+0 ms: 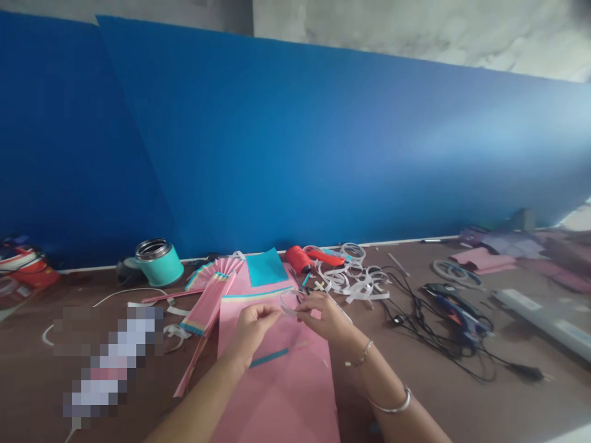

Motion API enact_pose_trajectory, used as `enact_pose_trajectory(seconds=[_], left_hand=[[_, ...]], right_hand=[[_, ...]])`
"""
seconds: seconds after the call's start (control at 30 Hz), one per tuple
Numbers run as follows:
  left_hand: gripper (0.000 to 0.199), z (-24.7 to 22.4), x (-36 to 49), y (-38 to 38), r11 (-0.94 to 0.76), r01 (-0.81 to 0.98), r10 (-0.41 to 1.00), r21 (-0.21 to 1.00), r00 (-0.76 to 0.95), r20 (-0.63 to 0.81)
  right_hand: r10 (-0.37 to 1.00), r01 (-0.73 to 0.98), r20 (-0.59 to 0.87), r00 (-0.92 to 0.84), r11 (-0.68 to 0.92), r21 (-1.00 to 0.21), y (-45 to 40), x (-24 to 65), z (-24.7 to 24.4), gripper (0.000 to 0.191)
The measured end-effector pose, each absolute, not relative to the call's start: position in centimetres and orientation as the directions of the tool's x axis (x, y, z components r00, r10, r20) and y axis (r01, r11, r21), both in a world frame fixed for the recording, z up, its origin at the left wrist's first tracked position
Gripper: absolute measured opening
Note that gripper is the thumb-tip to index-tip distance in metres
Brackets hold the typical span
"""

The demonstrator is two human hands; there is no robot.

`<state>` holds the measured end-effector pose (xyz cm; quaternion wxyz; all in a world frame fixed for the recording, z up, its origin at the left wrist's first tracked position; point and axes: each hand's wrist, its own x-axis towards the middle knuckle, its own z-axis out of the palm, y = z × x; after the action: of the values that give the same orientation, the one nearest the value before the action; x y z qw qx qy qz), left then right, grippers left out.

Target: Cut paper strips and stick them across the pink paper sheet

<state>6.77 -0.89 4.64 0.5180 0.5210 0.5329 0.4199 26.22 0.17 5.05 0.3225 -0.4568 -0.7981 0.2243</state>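
Over a pink sheet of paper (pixel 277 406) with a blue and cream band along its far edge, my two hands almost meet. A thin whitish curled strip (pixel 289 301) loops up between the fingertips. My left hand (pixel 253 332) is closed in a pinch at the strip's left side. Thumb and fingers of my right hand (pixel 325 317) pinch the strip from the other side. A narrow blue strip (pixel 268 357) lies across the pink sheet below the hands. Beside the sheet rests a pleated pink paper fan (pixel 210 301) with blue and cream edging.
White curled strips (pixel 353 283) pile up beyond my right hand, near a red roll (pixel 298 259) and a blue paper piece (pixel 266 268). Black cables (pixel 420 307) and a dark blue tool (pixel 462 320) lie right. A turquoise cup (pixel 160 264) stands left, before the blue panel (pixel 300 154).
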Motion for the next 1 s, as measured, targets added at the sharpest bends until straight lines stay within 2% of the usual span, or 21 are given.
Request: enact_pose_trajectory(seconds=[0.1, 0.2, 0.3, 0.57, 0.83, 1.0], left_hand=[[0.021, 3.7, 7.2, -0.9, 0.251, 0.06, 0.96, 0.966, 0.113, -0.257], [0.022, 2.9, 7.6, -1.2, 0.32, 0.047, 0.938, 0.946, 0.122, -0.324], [0.025, 2.5, 8.0, -1.6, 0.369, 0.053, 0.916, 0.928, 0.147, -0.373], [0.02, 2.0, 8.0, -1.8, 0.38, 0.182, 0.88, 0.907, 0.23, -0.415], [0.02, 2.7, 7.9, -2.0, 0.35, 0.297, 0.871, 0.888, 0.246, -0.426], [0.022, 2.4, 7.7, -1.8, 0.315, 0.327, 0.878, 0.891, 0.257, -0.405]], right_hand=[[0.879, 0.588, 0.231, -0.418, 0.456, -0.669, 0.3, 27.0, 4.7, 0.018], [0.892, 0.581, 0.143, -0.429, 0.393, -0.713, 0.1, 27.6, 4.6, 0.022], [0.895, 0.606, 0.102, -0.434, 0.374, -0.702, -0.1, 28.1, 4.6, 0.022], [0.883, 0.726, 0.046, -0.468, 0.414, -0.55, -0.1, 28.3, 3.9, 0.024], [0.85, 0.808, 0.018, -0.526, 0.506, -0.301, -0.3, 27.9, 4.0, 0.024], [0.852, 0.824, -0.019, -0.523, 0.501, -0.265, -0.4, 28.0, 4.0, 0.024]])
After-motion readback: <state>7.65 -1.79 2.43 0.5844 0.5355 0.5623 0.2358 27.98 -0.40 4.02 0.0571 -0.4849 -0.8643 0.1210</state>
